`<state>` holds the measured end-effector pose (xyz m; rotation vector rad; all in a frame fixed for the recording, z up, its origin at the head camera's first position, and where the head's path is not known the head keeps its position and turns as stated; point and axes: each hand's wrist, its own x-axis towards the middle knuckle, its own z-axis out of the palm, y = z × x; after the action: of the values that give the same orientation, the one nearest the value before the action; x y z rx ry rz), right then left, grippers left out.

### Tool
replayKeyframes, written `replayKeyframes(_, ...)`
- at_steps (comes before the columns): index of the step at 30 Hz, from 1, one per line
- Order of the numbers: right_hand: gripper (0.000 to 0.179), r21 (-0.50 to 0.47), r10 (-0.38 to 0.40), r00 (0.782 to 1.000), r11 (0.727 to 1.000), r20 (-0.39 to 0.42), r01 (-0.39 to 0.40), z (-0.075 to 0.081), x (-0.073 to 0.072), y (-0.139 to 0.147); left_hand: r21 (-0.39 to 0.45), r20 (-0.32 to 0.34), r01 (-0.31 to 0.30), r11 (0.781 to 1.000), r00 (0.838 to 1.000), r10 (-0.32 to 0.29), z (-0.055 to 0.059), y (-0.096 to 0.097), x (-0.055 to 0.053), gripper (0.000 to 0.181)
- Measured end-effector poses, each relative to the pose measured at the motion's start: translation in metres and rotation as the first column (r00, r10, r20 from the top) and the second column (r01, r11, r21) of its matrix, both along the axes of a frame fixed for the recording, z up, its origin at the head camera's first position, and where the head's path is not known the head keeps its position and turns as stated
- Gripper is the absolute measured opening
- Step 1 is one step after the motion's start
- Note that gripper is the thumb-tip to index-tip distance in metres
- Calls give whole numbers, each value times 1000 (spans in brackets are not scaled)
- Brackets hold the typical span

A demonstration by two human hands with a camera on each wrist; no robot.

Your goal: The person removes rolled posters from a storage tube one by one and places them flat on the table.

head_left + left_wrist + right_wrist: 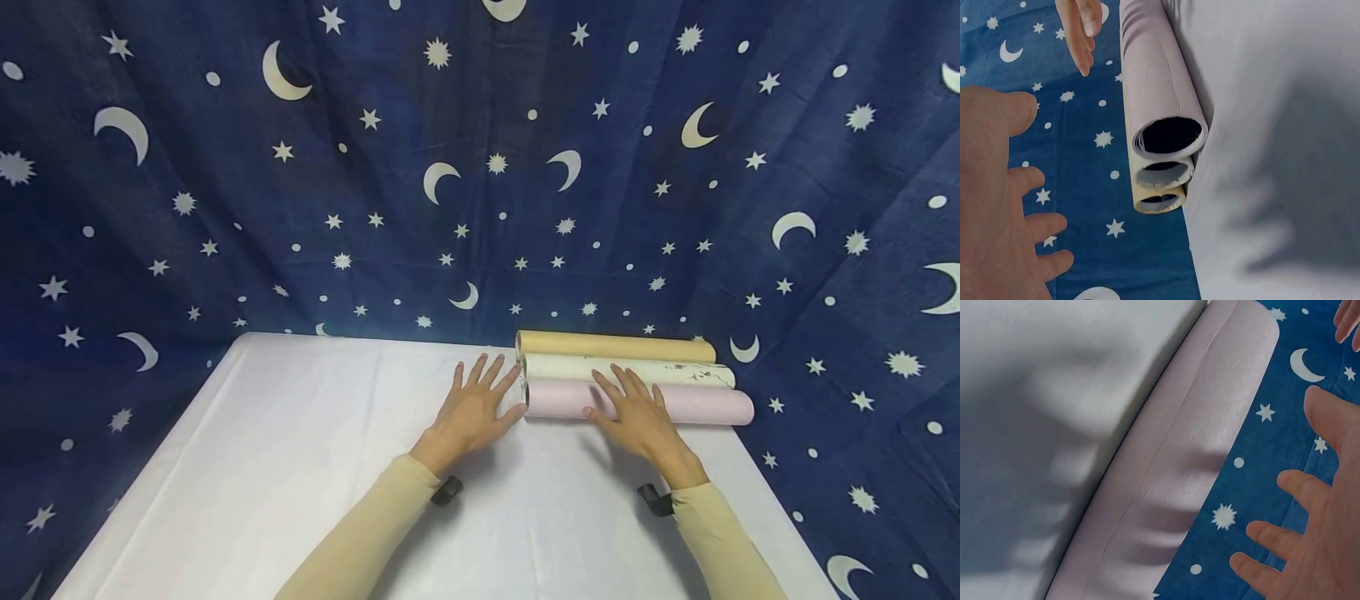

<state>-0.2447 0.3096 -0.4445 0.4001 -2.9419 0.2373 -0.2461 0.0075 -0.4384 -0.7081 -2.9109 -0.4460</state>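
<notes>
Three rolls of what looks like wallpaper lie side by side at the table's far right: a yellow roll (615, 344) at the back, a white roll (555, 367) with a branch-like print, and a pink roll (708, 405) nearest me. My left hand (471, 417) is beside their left ends, fingers spread, holding nothing. Above the pink roll hovers my right hand (643, 423), its fingers apart and casting shadows on the roll in the right wrist view. The left wrist view shows the rolls' hollow ends, the pink roll (1160, 75) being the widest.
A white cloth covers the table (262, 467). Behind it and along its sides hangs a dark blue curtain (390, 175) with moons and stars. Black straps (447, 491) show at both wrists, by the cream sleeves (367, 533).
</notes>
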Motion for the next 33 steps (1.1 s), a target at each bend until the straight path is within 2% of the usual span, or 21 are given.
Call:
replayKeyframes(10, 71, -4, -21, 1000, 1000, 13, 21, -4, 0, 17, 5, -19, 31, 1000, 999, -31, -1, 24, -4, 66)
replayKeyframes(19, 71, 3, -32, 999, 999, 21, 31, -4, -3, 32, -61, -48, 55, 997, 997, -58, 0, 49, -9, 67)
replayKeyframes(26, 71, 7, -25, 999, 1000, 27, 25, -7, -6, 44, -83, -25, 74, 994, 997, -77, -9, 65, -12, 65)
replayKeyframes(33, 72, 18, -18, 1000, 1000, 8, 18, -12, -11, 53, -127, -62, 95, 987, 993, -103, -17, 79, -19, 64)
